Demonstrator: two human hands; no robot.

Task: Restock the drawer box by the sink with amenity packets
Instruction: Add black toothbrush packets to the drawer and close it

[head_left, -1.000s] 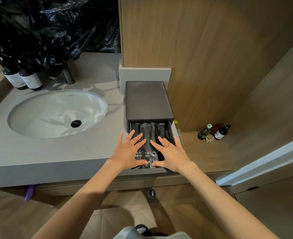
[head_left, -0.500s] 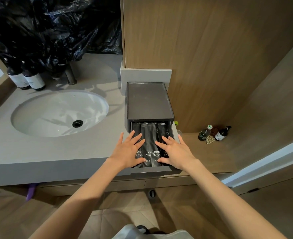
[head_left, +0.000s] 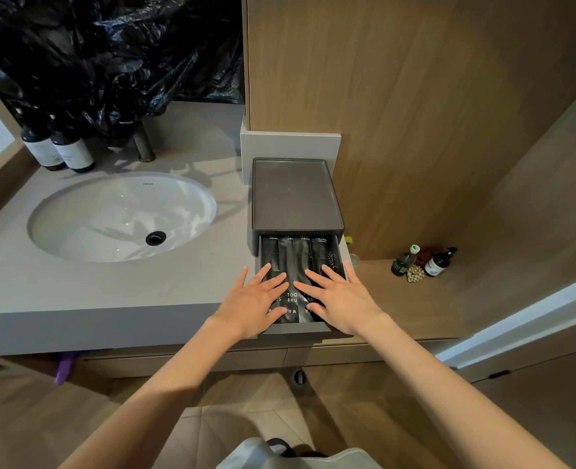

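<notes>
Packets (head_left: 292,265) lying in the open drawer (head_left: 300,328) beside the sink (head_left: 76,238), long axes running back toward the box (head_left: 295,194); left hand (head_left: 252,304) and right hand (head_left: 342,301) flat on them, each grip spread, holding nothing, equally near.

Both my arms reach forward, bare. Left hand (head_left: 251,301) and right hand (head_left: 342,299) lie flat, palms down, fingers spread, side by side.
</notes>
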